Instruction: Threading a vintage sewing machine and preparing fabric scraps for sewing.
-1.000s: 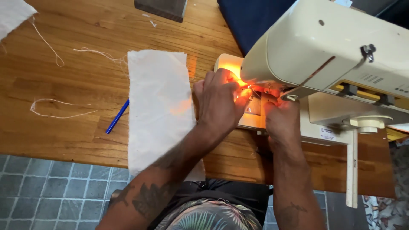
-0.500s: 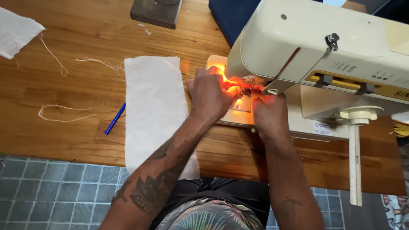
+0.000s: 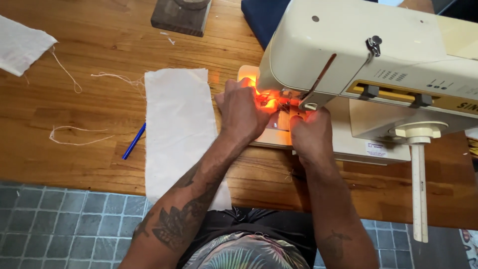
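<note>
A cream sewing machine (image 3: 378, 65) stands on the wooden table (image 3: 89, 124), its lamp glowing orange at the needle area (image 3: 271, 99). My left hand (image 3: 241, 112) rests on the machine bed just left of the needle, fingers curled toward the lit spot. On the other side my right hand (image 3: 308, 134) has its fingers reaching under the machine head at the needle. What the fingertips pinch is hidden by the hands and the glare. A long strip of white cloth (image 3: 179, 129) lies flat to the left of my left forearm, hanging slightly over the table edge.
A blue pen (image 3: 133, 141) lies partly under the white cloth. Loose white threads (image 3: 74, 137) trail on the table, and another white cloth piece (image 3: 22, 45) sits at the far left. A dark block (image 3: 180, 15) and navy fabric (image 3: 261, 20) lie at the back. Grey tiled floor (image 3: 59, 219) below.
Both hands have stayed at the needle with only small finger shifts. The view has drifted, so the machine and hands sit slightly more to the left in the picture.
</note>
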